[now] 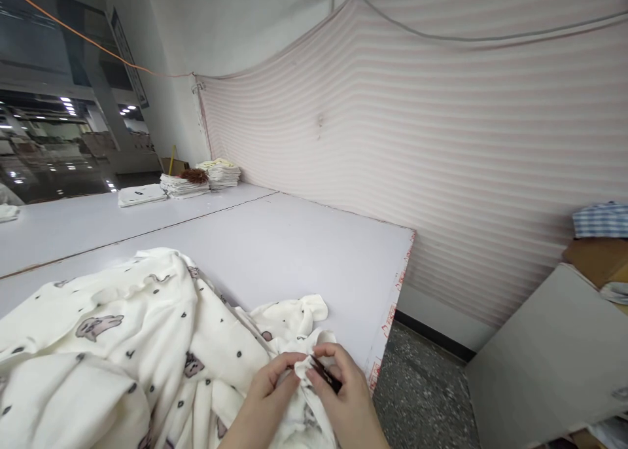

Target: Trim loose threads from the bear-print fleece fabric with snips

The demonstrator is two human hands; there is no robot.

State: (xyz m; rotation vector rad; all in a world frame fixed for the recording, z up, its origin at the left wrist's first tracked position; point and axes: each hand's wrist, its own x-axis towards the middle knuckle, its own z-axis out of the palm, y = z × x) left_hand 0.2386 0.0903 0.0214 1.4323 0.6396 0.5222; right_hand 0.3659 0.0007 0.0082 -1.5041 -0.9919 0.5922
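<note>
The left hand (267,390) pinches a fold of the white fleece garment (122,344) between thumb and curled fingers. The right hand (343,396) sits just beside it, fingertips touching the same fold, thumb and forefinger pressed onto a small dark tool (326,374) that lies against the cloth; what kind of tool cannot be told. The garment, printed with small grey animals and dots, spreads leftward from the fingers across the white table (294,252). Well beyond the fingertips, folded fabric stacks (220,173) rest near a striped curtain (417,161).
</note>
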